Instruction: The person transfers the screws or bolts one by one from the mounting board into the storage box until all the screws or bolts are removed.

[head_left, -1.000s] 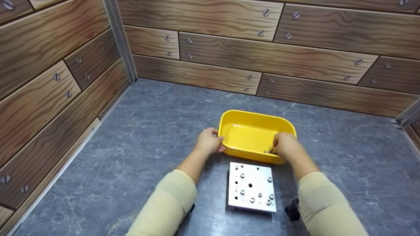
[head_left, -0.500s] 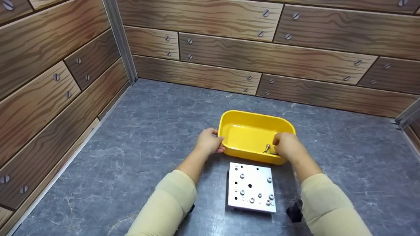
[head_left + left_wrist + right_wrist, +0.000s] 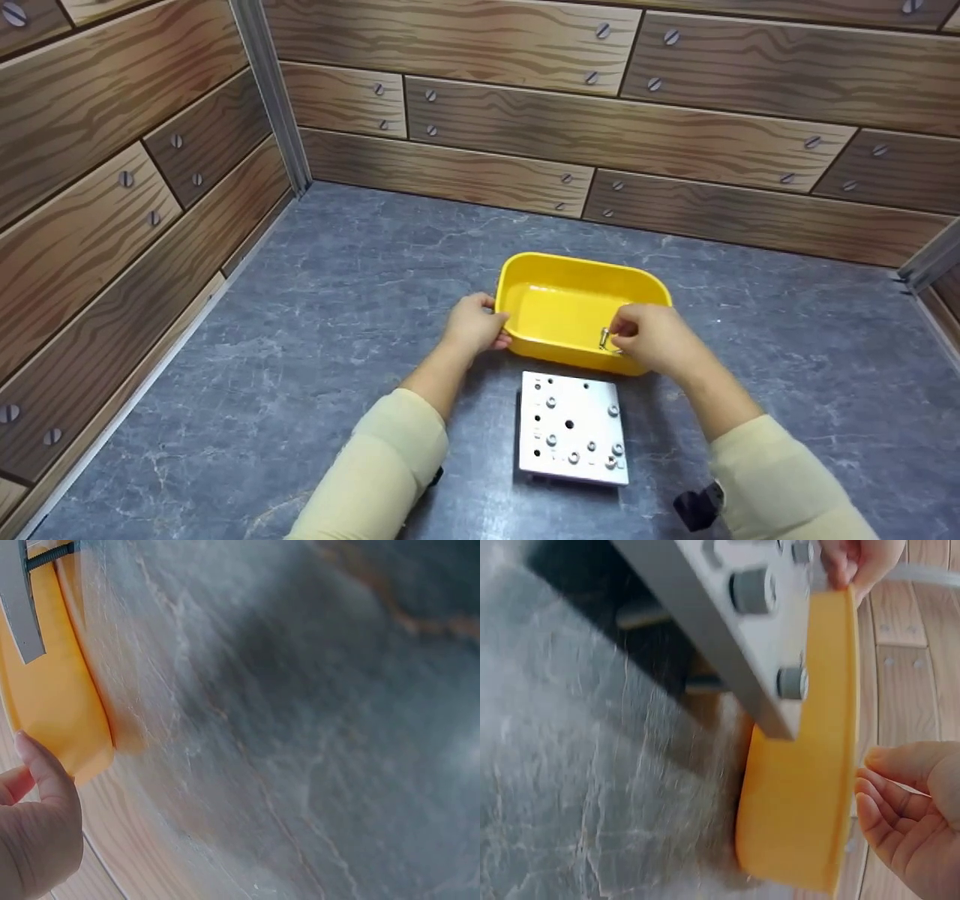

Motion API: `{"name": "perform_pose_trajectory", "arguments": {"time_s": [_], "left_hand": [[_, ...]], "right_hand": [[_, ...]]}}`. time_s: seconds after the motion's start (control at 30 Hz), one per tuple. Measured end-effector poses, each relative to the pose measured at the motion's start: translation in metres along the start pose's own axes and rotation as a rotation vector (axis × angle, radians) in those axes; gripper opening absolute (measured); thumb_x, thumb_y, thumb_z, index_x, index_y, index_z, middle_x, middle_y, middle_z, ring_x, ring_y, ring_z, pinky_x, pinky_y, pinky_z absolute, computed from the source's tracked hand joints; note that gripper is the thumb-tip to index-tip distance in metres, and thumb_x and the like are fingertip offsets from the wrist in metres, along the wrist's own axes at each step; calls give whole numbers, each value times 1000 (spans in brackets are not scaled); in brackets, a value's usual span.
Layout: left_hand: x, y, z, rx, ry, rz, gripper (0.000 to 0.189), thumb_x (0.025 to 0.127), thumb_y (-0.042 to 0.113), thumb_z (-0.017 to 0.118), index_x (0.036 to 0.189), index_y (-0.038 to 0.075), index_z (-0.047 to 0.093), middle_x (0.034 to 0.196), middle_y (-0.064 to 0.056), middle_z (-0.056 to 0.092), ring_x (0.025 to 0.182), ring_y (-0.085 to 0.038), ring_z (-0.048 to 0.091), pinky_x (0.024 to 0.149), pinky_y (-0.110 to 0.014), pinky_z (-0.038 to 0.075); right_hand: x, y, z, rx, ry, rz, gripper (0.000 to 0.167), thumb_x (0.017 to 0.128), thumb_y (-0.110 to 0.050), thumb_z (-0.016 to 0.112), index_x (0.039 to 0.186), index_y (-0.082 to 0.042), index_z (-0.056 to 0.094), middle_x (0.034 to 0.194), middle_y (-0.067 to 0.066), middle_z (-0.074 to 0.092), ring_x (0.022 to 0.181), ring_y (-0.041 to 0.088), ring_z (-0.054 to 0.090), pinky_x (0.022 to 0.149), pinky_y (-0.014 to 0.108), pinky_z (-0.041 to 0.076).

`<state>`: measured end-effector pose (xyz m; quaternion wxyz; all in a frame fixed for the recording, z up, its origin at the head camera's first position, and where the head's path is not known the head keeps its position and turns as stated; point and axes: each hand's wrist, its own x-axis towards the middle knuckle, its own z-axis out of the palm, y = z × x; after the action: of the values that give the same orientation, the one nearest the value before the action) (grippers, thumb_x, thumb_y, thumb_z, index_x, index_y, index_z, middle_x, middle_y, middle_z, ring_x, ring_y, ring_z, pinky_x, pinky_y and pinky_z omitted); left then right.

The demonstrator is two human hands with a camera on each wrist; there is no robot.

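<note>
A yellow plastic bin stands behind a metal plate. My left hand grips the bin's left end, thumb at the rim and fingers on the outside; the thumb also shows at the bin in the left wrist view. My right hand is over the bin's right front corner with bent fingers. Close beside its fingertips, a small silver bolt lies in the bin. In the right wrist view, the right fingers are at the rim; I cannot tell whether they pinch anything.
In front of the bin stands the silver plate, with several socket-head bolts and holes; the right wrist view shows it raised on bolt shanks. Wood-patterned walls enclose the grey marbled table at the back and left.
My right hand has turned and shifted slightly left, and its forearm has swung outward to the right. The bolt beside its fingertips shows more clearly now. The left hand keeps its grip.
</note>
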<state>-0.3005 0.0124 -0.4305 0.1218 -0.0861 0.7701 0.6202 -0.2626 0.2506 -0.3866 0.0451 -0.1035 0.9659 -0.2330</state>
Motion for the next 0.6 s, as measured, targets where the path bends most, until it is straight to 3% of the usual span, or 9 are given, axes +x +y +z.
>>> {"name": "perform_pose_trajectory", "arguments": {"time_s": [0.17,0.6], "left_hand": [[0,0,0,11,2,-2,25,89,6,57,112,0,52,72,-12,59,48,-13,59,60,-33,59],[2,1,1,29,6,-27,27,89,7,57,115,0,51,74,-13,60,50,-14,60,62,-33,59]], "right_hand": [[-12,-15,4,11,-33,-90,3,81,-10,66,80,-9,64,75,0,61,70,15,54,65,31,50],[-48,-41,9,79,-218,-305,8,76,-5,68,81,-10,64,72,-6,59,66,9,54,56,20,52]]}}
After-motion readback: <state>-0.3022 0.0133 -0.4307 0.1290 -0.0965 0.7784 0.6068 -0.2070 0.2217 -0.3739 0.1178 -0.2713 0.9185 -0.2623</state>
